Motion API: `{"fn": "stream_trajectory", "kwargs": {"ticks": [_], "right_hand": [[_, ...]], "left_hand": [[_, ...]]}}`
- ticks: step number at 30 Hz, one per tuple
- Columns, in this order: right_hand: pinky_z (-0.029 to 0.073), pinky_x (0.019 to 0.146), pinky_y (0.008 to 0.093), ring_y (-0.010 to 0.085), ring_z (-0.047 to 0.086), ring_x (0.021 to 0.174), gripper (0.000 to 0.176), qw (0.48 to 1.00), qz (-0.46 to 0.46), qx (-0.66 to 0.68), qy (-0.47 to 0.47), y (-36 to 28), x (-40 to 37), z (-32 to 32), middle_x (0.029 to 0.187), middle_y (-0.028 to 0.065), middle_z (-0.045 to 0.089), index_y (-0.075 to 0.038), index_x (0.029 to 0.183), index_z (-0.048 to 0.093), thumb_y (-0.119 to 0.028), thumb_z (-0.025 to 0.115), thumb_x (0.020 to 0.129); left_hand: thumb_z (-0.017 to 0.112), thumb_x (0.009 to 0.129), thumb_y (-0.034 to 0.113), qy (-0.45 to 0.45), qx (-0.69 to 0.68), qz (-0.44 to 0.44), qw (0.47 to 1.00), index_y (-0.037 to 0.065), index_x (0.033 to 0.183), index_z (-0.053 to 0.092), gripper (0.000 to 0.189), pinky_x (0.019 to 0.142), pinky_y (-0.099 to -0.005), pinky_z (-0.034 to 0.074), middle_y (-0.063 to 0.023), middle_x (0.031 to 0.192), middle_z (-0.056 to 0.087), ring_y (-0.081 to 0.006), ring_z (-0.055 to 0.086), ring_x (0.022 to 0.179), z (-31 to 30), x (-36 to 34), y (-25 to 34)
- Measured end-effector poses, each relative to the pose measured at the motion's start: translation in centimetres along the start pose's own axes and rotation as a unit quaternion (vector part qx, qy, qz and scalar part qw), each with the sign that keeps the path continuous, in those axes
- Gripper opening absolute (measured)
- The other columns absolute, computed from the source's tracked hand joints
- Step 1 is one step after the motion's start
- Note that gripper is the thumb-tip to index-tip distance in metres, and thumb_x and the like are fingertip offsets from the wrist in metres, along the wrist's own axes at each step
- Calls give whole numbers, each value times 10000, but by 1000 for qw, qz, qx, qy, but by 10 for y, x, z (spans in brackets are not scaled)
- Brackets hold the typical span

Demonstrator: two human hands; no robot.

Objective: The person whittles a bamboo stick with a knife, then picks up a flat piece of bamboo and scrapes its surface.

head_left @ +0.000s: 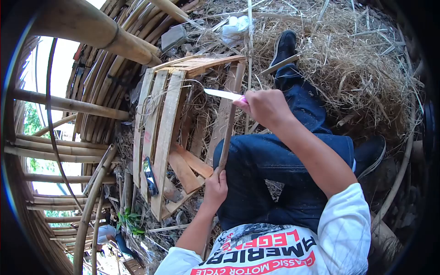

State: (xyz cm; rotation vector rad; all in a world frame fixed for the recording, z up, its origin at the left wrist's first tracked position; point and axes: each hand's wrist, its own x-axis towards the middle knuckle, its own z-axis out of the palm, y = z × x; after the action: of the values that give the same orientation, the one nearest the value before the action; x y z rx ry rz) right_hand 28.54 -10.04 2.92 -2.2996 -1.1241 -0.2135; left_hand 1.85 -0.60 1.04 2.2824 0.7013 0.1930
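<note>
My right hand [268, 106] is closed around the pink handle of a knife [221, 94], its pale blade pointing left across the upper part of a bamboo strip [228, 123]. Lower down, my left hand [216, 188] grips the near end of that strip, which slants upward beside my bent knee. Thin, curled fibres hang by the knife tip. Just left of the strip stands a slatted wooden crate [168, 110]. Small pale shavings dot my dark jeans [284, 153].
A dark phone-like object [150, 176] rests on the crate's slats. Dry shavings [353, 78] pile up at the upper right, near my shoes. Bamboo poles [91, 25] frame the left side. A white plastic bag [237, 28] lies at the top. Another person [110, 233] is in the lower left background.
</note>
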Motion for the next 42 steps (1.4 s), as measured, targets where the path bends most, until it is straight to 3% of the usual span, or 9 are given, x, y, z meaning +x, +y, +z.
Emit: {"fn": "stream_trajectory", "kwargs": {"ticks": [4, 8, 13, 15, 23, 30, 31, 39, 42], "right_hand": [[503, 485, 391, 284, 652, 529, 484, 1000, 15, -9, -9, 9, -25, -29, 558, 119, 619, -79, 709, 637, -490, 513, 933], [494, 526, 430, 323, 646, 582, 424, 999, 27, 9, -34, 4, 3, -14, 596, 139, 617, -78, 718, 618, -447, 557, 918], [491, 522, 410, 313, 645, 580, 417, 999, -3, 11, -30, -1, 2, -12, 605, 128, 622, -79, 725, 619, -446, 562, 915], [495, 479, 371, 262, 660, 548, 416, 999, -9, -43, -28, 8, -12, -25, 583, 90, 634, -103, 752, 639, -461, 532, 934], [503, 538, 413, 303, 663, 600, 480, 997, 14, -63, -34, 12, 34, -8, 614, 122, 638, -76, 745, 630, -481, 478, 953], [491, 492, 403, 290, 643, 534, 424, 1000, 3, 17, 20, -1, -13, -34, 572, 106, 613, -89, 721, 591, -444, 530, 944], [455, 486, 428, 329, 618, 547, 400, 999, 9, 50, 7, -13, -18, -35, 582, 129, 595, -73, 718, 578, -410, 562, 933], [503, 486, 371, 273, 652, 532, 458, 997, -5, -47, -56, -1, -2, -16, 573, 106, 617, -91, 733, 620, -473, 496, 955], [524, 525, 399, 288, 670, 581, 494, 993, 27, -102, -60, 27, 9, -31, 619, 122, 642, -83, 744, 643, -489, 463, 963]], "left_hand": [[478, 973, 159, 6, 12, 14, 1000, -14, 946, 570, 198, 512, -470, 414, -252, 608, 528, -461, 579, 634, 1, -3, -10], [491, 968, 155, 4, 19, 22, 1000, -4, 946, 574, 181, 514, -466, 428, -259, 616, 541, -456, 587, 639, 1, 1, -1], [506, 964, 151, 16, 2, -16, 1000, -16, 941, 570, 181, 493, -463, 420, -262, 602, 537, -449, 587, 616, -3, -1, -9], [510, 964, 151, -13, 11, 15, 1000, -30, 952, 572, 191, 478, -459, 411, -261, 591, 530, -441, 590, 597, -7, 0, -9], [505, 967, 147, 5, -6, 8, 1000, -9, 922, 558, 171, 483, -459, 406, -258, 600, 527, -442, 588, 612, -2, 1, -7], [504, 971, 156, -10, -9, -2, 1000, -4, 927, 552, 172, 482, -458, 401, -257, 590, 513, -453, 578, 621, -1, 2, -7], [504, 971, 156, -12, -9, 2, 1000, -4, 927, 552, 172, 482, -458, 401, -257, 590, 513, -453, 578, 621, 0, 2, -7], [505, 970, 160, 20, 31, 21, 999, 2, 906, 541, 174, 483, -485, 399, -247, 578, 521, -450, 572, 597, 1, -3, -6], [508, 969, 168, 13, 50, 33, 998, 4, 902, 535, 178, 486, -494, 405, -246, 577, 524, -447, 573, 592, 2, -2, -8]]}}
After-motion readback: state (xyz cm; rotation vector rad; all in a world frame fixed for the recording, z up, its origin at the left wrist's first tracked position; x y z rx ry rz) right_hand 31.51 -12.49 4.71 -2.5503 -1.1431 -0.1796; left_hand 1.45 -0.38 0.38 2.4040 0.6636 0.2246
